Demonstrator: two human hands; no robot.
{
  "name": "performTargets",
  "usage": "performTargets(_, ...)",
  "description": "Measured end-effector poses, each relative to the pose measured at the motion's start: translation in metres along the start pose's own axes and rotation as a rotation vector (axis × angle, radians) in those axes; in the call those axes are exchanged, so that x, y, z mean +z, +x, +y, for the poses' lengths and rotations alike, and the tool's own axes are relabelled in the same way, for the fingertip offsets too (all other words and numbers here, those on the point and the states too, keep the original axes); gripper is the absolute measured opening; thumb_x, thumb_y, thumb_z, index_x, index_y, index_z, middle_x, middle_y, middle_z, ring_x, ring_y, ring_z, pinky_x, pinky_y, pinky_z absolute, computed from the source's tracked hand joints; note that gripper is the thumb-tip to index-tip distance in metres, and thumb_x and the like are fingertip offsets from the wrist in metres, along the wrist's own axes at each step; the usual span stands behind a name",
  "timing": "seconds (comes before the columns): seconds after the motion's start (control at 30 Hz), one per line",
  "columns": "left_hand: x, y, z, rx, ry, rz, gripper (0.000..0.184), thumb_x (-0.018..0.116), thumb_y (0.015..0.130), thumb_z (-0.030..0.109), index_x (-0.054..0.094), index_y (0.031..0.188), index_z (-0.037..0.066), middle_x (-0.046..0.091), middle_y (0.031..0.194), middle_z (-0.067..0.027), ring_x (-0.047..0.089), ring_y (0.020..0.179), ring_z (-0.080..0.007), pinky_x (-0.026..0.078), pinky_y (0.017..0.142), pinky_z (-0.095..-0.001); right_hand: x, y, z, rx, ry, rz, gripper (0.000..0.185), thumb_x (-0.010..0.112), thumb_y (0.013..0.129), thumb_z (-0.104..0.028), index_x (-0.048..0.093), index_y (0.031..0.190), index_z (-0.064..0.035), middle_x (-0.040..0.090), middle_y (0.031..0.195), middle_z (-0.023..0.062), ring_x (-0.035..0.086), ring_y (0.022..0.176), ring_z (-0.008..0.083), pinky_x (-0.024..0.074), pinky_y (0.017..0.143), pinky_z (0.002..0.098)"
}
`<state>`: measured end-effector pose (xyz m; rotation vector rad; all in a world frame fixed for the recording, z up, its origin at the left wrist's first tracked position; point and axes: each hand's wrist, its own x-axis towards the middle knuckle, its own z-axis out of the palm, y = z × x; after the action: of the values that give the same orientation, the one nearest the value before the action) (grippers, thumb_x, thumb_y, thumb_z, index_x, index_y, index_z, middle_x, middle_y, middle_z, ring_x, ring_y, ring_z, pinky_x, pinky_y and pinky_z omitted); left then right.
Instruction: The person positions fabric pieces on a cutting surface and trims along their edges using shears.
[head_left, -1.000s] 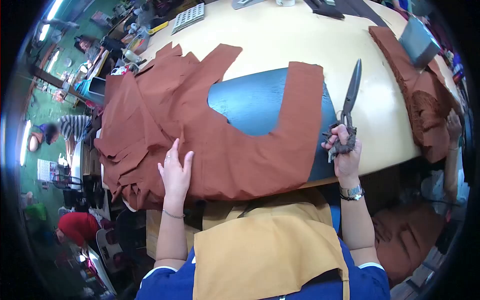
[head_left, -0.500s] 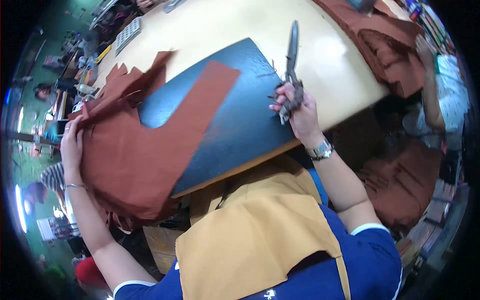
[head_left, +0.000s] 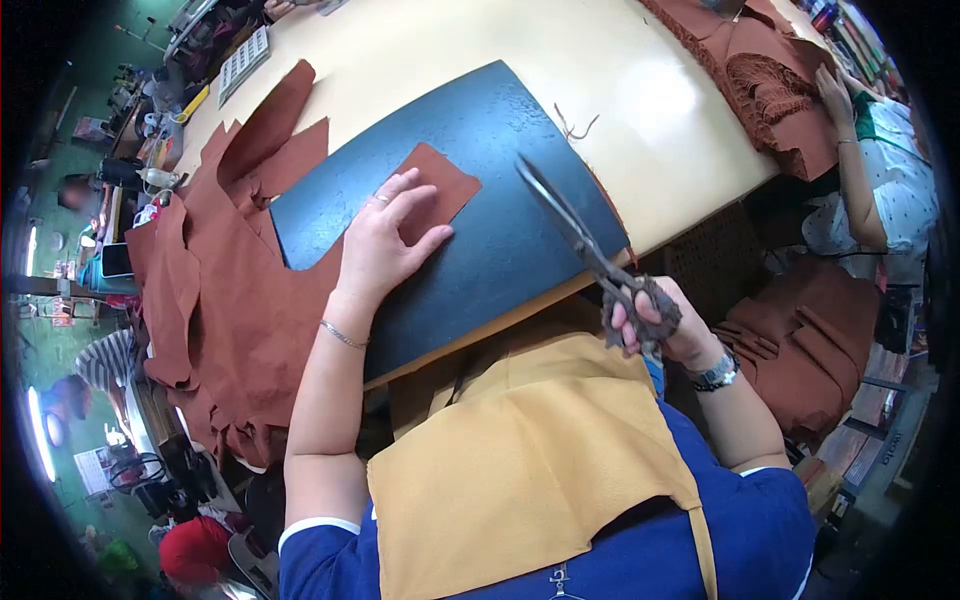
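My left hand (head_left: 393,235) lies flat with its fingers spread on the narrow arm of a reddish-brown sheet (head_left: 240,320), which looks like leather or cloth. That arm rests on a dark blue cutting board (head_left: 480,120), while the rest of the sheet spreads left in folds and hangs over the near table edge. Wrapped around the dark-bound handles of a pair of scissors (head_left: 575,235), my right hand (head_left: 675,325) is just off the board's near right corner. The blades point up and left over the board, close together.
The board lies on a cream table (head_left: 620,80). Thin scraps (head_left: 577,128) sit by its right edge. At far right a co-worker's hand (head_left: 835,100) touches a stack of brown pieces (head_left: 765,90). More brown material (head_left: 800,350) is below. A calculator (head_left: 243,65) lies top left.
My left hand has moved from the sheet's left edge onto its narrow arm. My right hand has come down and right with the scissors, whose blades now tilt left.
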<state>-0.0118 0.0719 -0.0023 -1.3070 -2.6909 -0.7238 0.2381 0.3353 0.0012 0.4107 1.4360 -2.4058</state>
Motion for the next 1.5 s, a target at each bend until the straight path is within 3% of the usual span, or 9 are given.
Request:
performTargets(0.07, 0.011, -0.006, 0.004, -0.023, -0.083, 0.056, 0.024, 0.073, 0.081, 0.020, 0.069, 0.101, 0.008, 0.061, 0.125, -0.0109, 0.051, 0.124, -0.0314, 0.039, 0.104, -0.0397, -0.001, -0.008, 0.006, 0.056, -0.053, 0.003, 0.039, 0.067, 0.087, -0.040, 0.062, 0.083, -0.0013, 0.062, 0.072, 0.0038, 0.060, 0.061, 0.0097, 0.0504, 0.057, 0.0233)
performTargets(0.17, 0.018, -0.006, 0.001, 0.004, -0.102, 0.080, 0.016, 0.069, 0.084, 0.022, 0.068, 0.097, 0.013, 0.063, 0.121, -0.0075, 0.054, 0.121, -0.0294, 0.041, 0.101, -0.0489, -0.004, -0.008, 0.015, 0.078, -0.067, -0.041, 0.043, 0.071, 0.082, -0.045, 0.063, 0.084, -0.0023, 0.061, 0.071, 0.0026, 0.059, 0.063, 0.0084, 0.0485, 0.059, 0.0227)
performTargets(0.27, 0.019, -0.007, 0.005, -0.044, -0.265, 0.096, 0.013, 0.068, 0.085, 0.020, 0.068, 0.095, 0.012, 0.064, 0.120, -0.0077, 0.055, 0.119, -0.0287, 0.041, 0.101, -0.0486, 0.000, -0.001, 0.015, 0.081, -0.023, -0.103, 0.049, 0.071, 0.079, -0.052, 0.063, 0.083, -0.0037, 0.061, 0.070, 0.0013, 0.059, 0.064, 0.0075, 0.0469, 0.061, 0.0219)
performTargets(0.37, 0.014, -0.009, 0.007, -0.012, -0.244, 0.057, 0.015, 0.069, 0.084, 0.015, 0.068, 0.098, 0.008, 0.063, 0.123, -0.0091, 0.054, 0.121, -0.0295, 0.039, 0.104, -0.0440, 0.002, 0.013, 0.017, 0.046, -0.115, -0.136, 0.048, 0.071, 0.080, -0.051, 0.063, 0.083, -0.0041, 0.062, 0.069, 0.0013, 0.058, 0.064, 0.0076, 0.0457, 0.060, 0.0213)
performTargets(0.67, 0.006, -0.012, 0.012, 0.065, -0.116, -0.050, 0.025, 0.071, 0.081, 0.022, 0.068, 0.103, 0.010, 0.059, 0.129, -0.0096, 0.049, 0.127, -0.0288, 0.036, 0.106, -0.0461, 0.019, 0.032, 0.004, 0.060, -0.204, -0.075, 0.028, 0.065, 0.090, -0.030, 0.062, 0.080, -0.0034, 0.062, 0.069, -0.0002, 0.058, 0.060, 0.0051, 0.0444, 0.055, 0.0189)
performTargets(1.5, 0.004, -0.012, 0.013, 0.075, -0.132, -0.086, 0.026, 0.071, 0.082, 0.027, 0.067, 0.102, 0.011, 0.057, 0.131, -0.0091, 0.047, 0.128, -0.0294, 0.035, 0.107, -0.0469, 0.012, 0.015, -0.013, 0.152, -0.312, -0.026, 0.015, 0.066, 0.087, -0.019, 0.062, 0.084, -0.0047, 0.061, 0.071, -0.0015, 0.059, 0.060, 0.0042, 0.0477, 0.052, 0.0186)
